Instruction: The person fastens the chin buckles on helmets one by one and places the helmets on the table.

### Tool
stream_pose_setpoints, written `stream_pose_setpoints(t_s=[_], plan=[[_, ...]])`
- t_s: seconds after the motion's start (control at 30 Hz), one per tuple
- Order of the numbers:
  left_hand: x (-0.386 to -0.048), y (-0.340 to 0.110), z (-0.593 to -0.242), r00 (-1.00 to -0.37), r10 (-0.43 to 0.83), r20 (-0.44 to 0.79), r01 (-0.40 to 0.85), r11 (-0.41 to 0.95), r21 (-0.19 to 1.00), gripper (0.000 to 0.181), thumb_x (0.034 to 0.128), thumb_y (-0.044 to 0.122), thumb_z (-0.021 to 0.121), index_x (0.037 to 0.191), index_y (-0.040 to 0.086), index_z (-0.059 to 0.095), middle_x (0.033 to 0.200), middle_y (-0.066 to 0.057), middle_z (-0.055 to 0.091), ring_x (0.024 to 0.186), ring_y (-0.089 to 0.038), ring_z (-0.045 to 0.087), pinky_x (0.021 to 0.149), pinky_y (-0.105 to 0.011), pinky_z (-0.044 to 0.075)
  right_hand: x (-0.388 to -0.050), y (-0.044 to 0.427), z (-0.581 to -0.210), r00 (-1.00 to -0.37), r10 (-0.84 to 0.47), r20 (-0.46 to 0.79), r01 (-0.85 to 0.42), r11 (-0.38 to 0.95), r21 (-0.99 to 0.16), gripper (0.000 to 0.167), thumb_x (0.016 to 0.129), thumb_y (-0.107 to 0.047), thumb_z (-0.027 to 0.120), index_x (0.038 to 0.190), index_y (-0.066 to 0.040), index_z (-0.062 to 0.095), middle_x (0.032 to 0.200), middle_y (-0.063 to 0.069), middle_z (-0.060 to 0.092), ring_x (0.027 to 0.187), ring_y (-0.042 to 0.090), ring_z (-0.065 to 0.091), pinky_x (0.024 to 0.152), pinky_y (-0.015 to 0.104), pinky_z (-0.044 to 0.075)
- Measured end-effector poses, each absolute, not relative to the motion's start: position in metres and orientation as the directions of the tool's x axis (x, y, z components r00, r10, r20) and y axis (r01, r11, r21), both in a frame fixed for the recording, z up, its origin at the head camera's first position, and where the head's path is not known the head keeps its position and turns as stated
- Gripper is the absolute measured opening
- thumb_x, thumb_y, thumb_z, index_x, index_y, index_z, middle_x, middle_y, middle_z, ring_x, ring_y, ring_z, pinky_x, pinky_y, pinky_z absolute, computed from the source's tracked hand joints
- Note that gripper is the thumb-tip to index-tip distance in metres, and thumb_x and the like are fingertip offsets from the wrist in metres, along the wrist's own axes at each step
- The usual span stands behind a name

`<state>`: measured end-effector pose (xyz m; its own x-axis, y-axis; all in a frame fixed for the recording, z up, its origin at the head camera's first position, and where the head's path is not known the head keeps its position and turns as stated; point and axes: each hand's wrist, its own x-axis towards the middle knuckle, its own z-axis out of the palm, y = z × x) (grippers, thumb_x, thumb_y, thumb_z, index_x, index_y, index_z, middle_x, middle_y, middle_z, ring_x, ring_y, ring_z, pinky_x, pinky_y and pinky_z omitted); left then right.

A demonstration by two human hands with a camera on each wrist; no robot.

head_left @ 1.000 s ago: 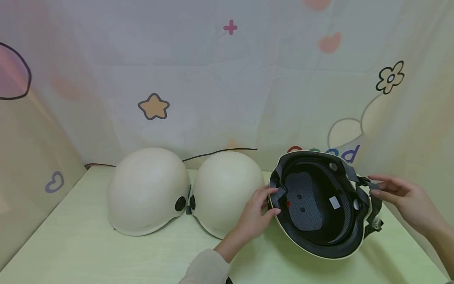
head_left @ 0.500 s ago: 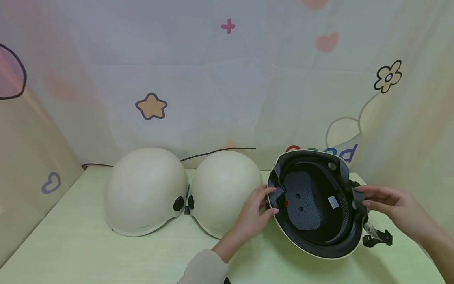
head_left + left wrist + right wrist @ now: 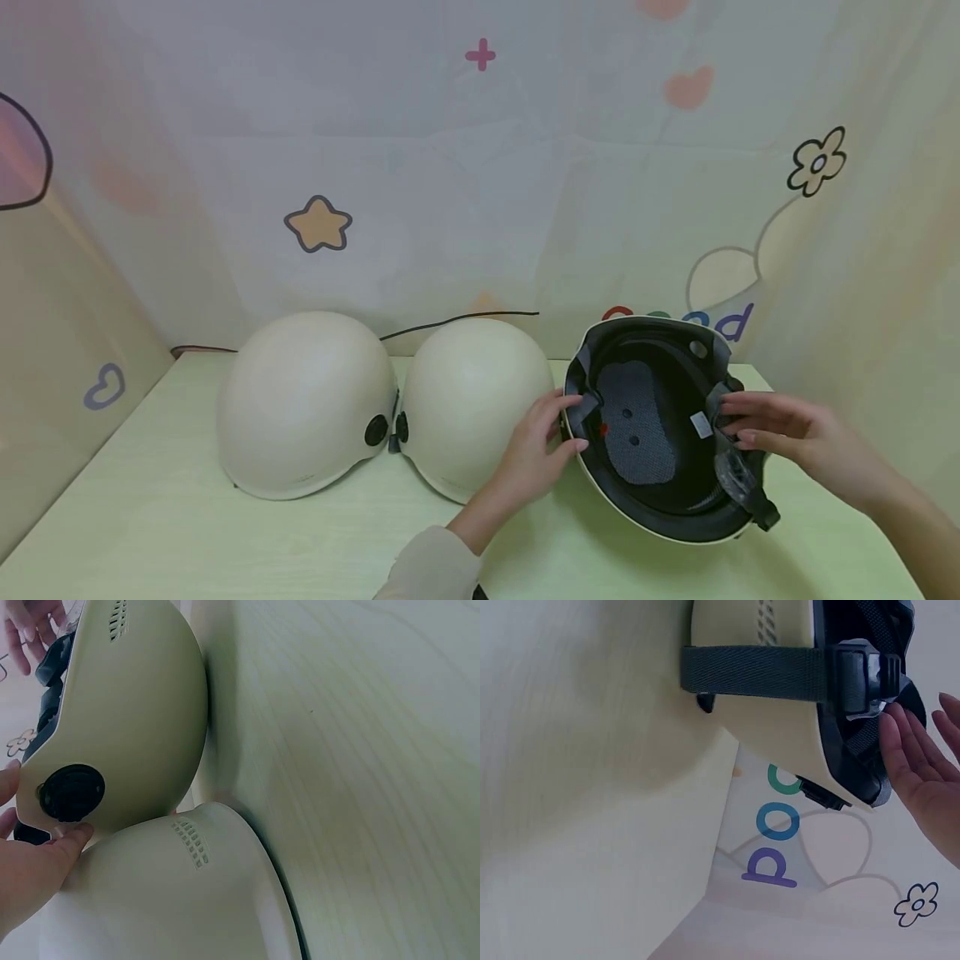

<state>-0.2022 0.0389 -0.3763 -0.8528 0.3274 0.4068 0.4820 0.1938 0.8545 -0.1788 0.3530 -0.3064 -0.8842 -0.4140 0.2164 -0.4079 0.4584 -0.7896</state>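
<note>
A cream helmet (image 3: 628, 518) lies tilted on its shell at the right, its dark padded inside facing the head camera. My left hand (image 3: 534, 450) grips its left rim, thumb inside; in the left wrist view the left hand (image 3: 37, 862) is beside the round black rivet. At the helmet's right side my right hand (image 3: 806, 433) pinches a dark strap (image 3: 723, 417), which hangs over the opening with its buckle end (image 3: 763, 510) past the lower rim. The right wrist view shows the right hand (image 3: 926, 776) against the strap's buckle (image 3: 859, 679).
Two more cream helmets stand dome up, one at the left (image 3: 303, 408) and one in the middle (image 3: 472, 400), close behind my left hand. A thin black cord (image 3: 457, 319) runs along the table's back edge. A printed curtain (image 3: 420, 167) hangs behind.
My right hand has moved left with the strap, from outside the helmet's right rim to over its opening. The buckle end has swung leftward. My left hand keeps its grip.
</note>
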Motion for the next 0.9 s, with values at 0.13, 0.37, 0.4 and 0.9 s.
stream_pose_setpoints(t_s=[0.13,0.37,0.4,0.9], plan=[[-0.201,0.039,-0.376,-0.856,0.333,0.397,0.474,0.194,0.859,0.043,0.0854,0.005,0.063,0.126,0.007,0.05,0.14,-0.016,0.035,0.124,-0.03,0.039,0.093,-0.033,0.042,-0.171,0.36,-0.312,-0.891,-0.39,0.234,-0.42,0.511,-0.75,0.035,0.089,0.003,0.053,0.124,0.006,0.048,0.116,-0.011,0.058,0.095,0.008,0.061,0.076,0.018,0.048],[-0.202,0.039,-0.376,-0.857,0.328,0.397,0.472,0.194,0.86,0.043,0.0854,0.004,0.063,0.126,0.006,0.05,0.14,-0.016,0.035,0.125,-0.029,0.039,0.093,-0.031,0.041,-0.153,0.375,-0.329,-0.899,-0.365,0.242,-0.425,0.588,-0.688,0.032,0.083,0.007,0.06,0.115,0.002,0.057,0.104,-0.008,0.061,0.084,0.007,0.059,0.068,0.017,0.049],[-0.202,0.039,-0.377,-0.857,0.328,0.398,0.474,0.195,0.859,0.043,0.0854,0.004,0.063,0.126,0.006,0.05,0.14,-0.016,0.035,0.125,-0.029,0.039,0.093,-0.031,0.042,-0.151,0.376,-0.333,-0.898,-0.369,0.239,-0.426,0.597,-0.679,0.032,0.082,0.007,0.061,0.113,0.0,0.058,0.1,-0.008,0.061,0.082,0.007,0.058,0.067,0.017,0.049],[-0.2,0.039,-0.374,-0.867,0.327,0.375,0.455,0.216,0.864,0.043,0.0863,0.005,0.062,0.128,0.008,0.05,0.14,-0.016,0.035,0.125,-0.028,0.039,0.094,-0.028,0.041,-0.148,0.373,-0.365,-0.825,-0.441,0.353,-0.55,0.482,-0.682,0.032,0.072,0.017,0.064,0.092,-0.008,0.063,0.084,-0.005,0.06,0.069,0.008,0.057,0.057,0.017,0.048]])
